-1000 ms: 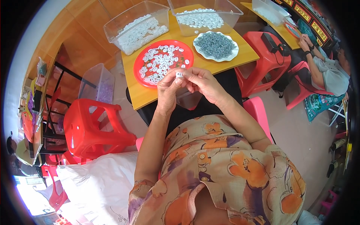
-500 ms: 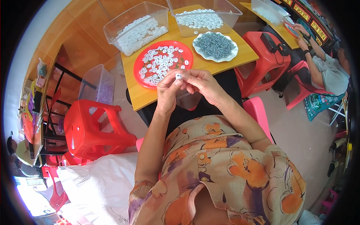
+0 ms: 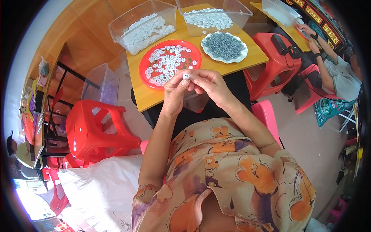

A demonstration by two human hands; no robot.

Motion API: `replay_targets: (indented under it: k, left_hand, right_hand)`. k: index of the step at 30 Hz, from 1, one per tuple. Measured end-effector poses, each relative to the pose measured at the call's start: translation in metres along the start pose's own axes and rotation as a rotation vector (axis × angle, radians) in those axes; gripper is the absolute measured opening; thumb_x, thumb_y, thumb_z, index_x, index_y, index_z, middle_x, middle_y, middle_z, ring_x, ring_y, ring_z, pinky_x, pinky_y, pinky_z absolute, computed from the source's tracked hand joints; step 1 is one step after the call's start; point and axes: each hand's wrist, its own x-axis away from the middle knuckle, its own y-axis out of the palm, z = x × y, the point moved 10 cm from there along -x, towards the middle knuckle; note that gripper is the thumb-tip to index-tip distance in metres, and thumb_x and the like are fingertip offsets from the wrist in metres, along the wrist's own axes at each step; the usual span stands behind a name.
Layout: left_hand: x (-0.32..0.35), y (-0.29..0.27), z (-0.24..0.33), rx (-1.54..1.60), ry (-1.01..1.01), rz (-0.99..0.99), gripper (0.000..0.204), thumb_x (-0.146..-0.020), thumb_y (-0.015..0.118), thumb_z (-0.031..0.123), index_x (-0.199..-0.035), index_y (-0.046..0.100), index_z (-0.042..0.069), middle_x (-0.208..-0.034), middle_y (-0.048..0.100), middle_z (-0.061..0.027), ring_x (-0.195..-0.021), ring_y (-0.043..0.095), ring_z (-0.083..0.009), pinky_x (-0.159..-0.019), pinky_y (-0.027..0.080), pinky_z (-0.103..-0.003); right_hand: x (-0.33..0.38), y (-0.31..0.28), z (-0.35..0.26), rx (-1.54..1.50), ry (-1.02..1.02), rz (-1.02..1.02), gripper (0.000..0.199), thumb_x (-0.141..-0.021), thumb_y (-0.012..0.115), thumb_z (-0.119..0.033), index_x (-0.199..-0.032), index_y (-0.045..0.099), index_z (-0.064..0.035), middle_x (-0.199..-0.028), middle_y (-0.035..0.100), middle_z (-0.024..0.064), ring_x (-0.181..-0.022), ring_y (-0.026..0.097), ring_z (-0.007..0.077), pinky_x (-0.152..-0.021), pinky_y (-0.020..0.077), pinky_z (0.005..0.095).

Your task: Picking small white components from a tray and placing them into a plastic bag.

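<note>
The left forearm [image 3: 157, 149] rises steeply from the lower middle of the frame, while the right forearm [image 3: 253, 125] slants up and leftward from right of centre. Both are bare, converging toward the upper middle. There the left hand [image 3: 174, 94] and right hand [image 3: 210, 86] meet, fingertips close together. The left thumb [image 3: 181, 86] points upward, pressed in a pinch; the right thumb [image 3: 198, 81] reaches leftward in a pinch too, the other right fingers curled beneath.
</note>
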Motion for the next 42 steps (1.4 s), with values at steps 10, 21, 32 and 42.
replay_targets:
  k: [10, 21, 32, 42]
  left_hand:
    - [0.0, 0.007, 0.003, 0.013, 0.011, -0.07, 0.036, -0.108, 0.067, 0.023, -0.138, 0.068, 0.004, -0.101, 0.069, -0.0018, -0.085, 0.059, -0.0115, -0.083, 0.055, -0.029]
    - [-0.001, 0.006, -0.002, -0.014, -0.007, -0.105, 0.04, -0.106, 0.069, 0.027, -0.14, 0.067, 0.004, -0.097, 0.067, -0.0044, -0.082, 0.063, -0.0145, -0.082, 0.056, -0.03]
    - [-0.003, -0.007, -0.007, -0.031, -0.034, 0.06, 0.032, -0.11, 0.064, 0.024, -0.129, 0.074, -0.001, -0.102, 0.075, -0.0051, -0.078, 0.059, -0.0109, -0.081, 0.054, -0.029]
    - [0.001, 0.009, 0.001, 0.012, -0.03, 0.106, 0.035, -0.112, 0.061, 0.028, -0.127, 0.075, -0.001, -0.096, 0.073, -0.004, -0.078, 0.059, -0.011, -0.075, 0.053, -0.028]
  right_hand:
    - [0.001, -0.001, 0.0, 0.046, -0.031, 0.021, 0.025, -0.111, 0.065, -0.023, -0.117, 0.077, -0.0015, -0.088, 0.07, 0.0002, -0.073, 0.055, 0.0039, -0.065, 0.0442, 0.0198]
    - [0.0, -0.002, 0.002, -0.009, -0.007, 0.052, 0.022, -0.109, 0.064, -0.018, -0.109, 0.079, -0.0021, -0.082, 0.071, -0.0006, -0.066, 0.054, 0.0023, -0.06, 0.0442, 0.0183]
    - [0.0, -0.003, 0.02, 0.027, 0.054, 0.057, 0.025, -0.109, 0.067, -0.024, -0.116, 0.079, -0.0021, -0.086, 0.071, 0.0001, -0.071, 0.055, 0.0033, -0.066, 0.0444, 0.0193]
    - [0.0, -0.002, 0.02, 0.038, 0.049, 0.054, 0.026, -0.108, 0.068, -0.024, -0.118, 0.078, -0.0014, -0.087, 0.071, 0.0006, -0.071, 0.055, 0.0036, -0.066, 0.0447, 0.0194]
